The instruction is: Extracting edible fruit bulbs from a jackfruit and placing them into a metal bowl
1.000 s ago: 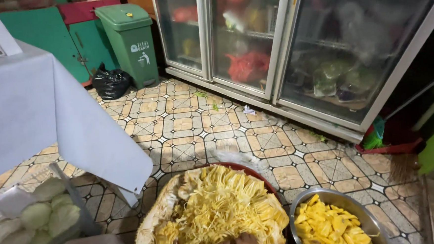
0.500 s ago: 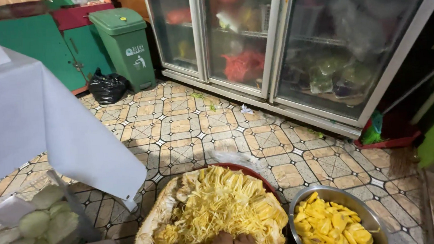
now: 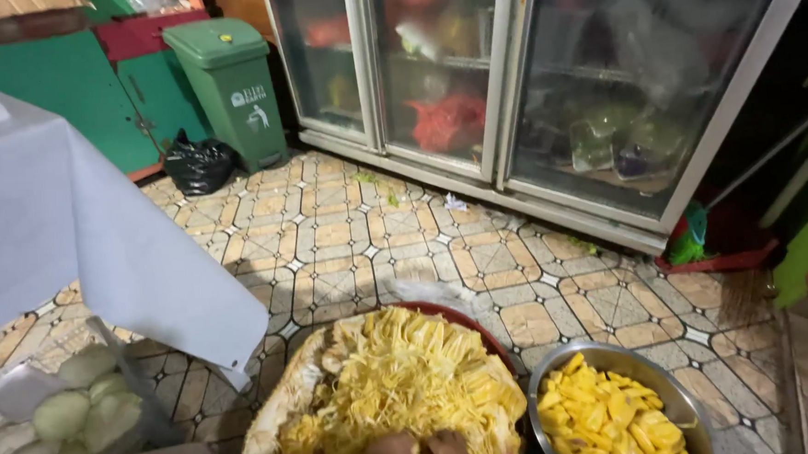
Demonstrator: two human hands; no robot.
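This was the back kitchen or food-prep room of a shop or eatery. Tall glass-door fridges (image 3: 508, 93) lined the far wall, stocked with bagged greens and red packs. A green pedal bin (image 3: 231, 89) stood beside a full black rubbish bag (image 3: 200, 164) on a patterned tile floor (image 3: 349, 230). A white cloth (image 3: 73, 235) hung over a table at the left. On the floor sat an opened jackfruit (image 3: 394, 384), a steel bowl (image 3: 604, 359) of yellow fruit pieces, and a clear tub of pale green gourds (image 3: 64, 415).
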